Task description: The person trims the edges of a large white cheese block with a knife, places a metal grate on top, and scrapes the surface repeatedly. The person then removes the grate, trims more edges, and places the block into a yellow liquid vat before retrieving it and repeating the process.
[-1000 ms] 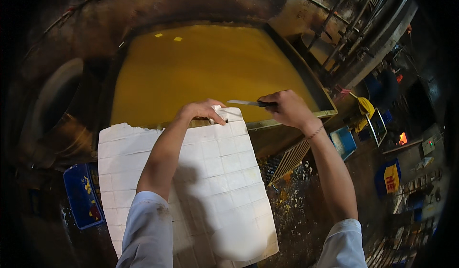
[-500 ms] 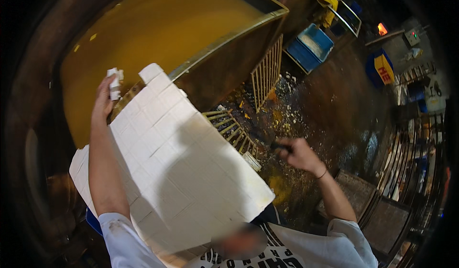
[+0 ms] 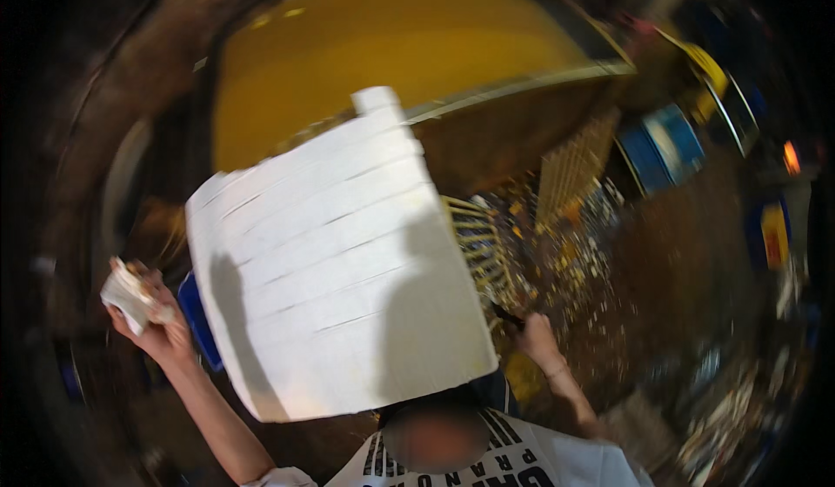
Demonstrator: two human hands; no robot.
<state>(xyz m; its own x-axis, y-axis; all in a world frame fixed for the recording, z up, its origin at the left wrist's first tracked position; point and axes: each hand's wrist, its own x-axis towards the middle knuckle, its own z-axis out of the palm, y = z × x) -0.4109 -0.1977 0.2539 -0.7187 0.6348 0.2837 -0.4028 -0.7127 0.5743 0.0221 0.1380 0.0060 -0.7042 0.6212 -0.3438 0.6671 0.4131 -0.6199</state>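
A large white slab [image 3: 330, 270], scored with long straight cut lines, lies in front of me, one narrow strip sticking out at its far edge. Out past the slab's left side, my left hand [image 3: 161, 335] is closed around a torn white chunk [image 3: 129, 300] with brownish patches. Close to the slab's right edge, my right hand [image 3: 541, 343] grips the black handle of a tool [image 3: 507, 316]. Blur and the dark floor hide the tool's working end, so its kind is unclear. Neither hand touches the slab.
Behind the slab stands a metal-rimmed tank [image 3: 522, 81] of yellow liquid. Slatted racks [image 3: 478, 239] and scattered scraps [image 3: 583, 261] are on the wet floor to the right. A blue bin [image 3: 661, 148] stands farther right; a blue container [image 3: 198, 322] shows beside the slab's left edge.
My left hand has moved from the slab's far edge near the tank out to the left, carrying the white chunk. The view has turned; my right hand still holds the tool.
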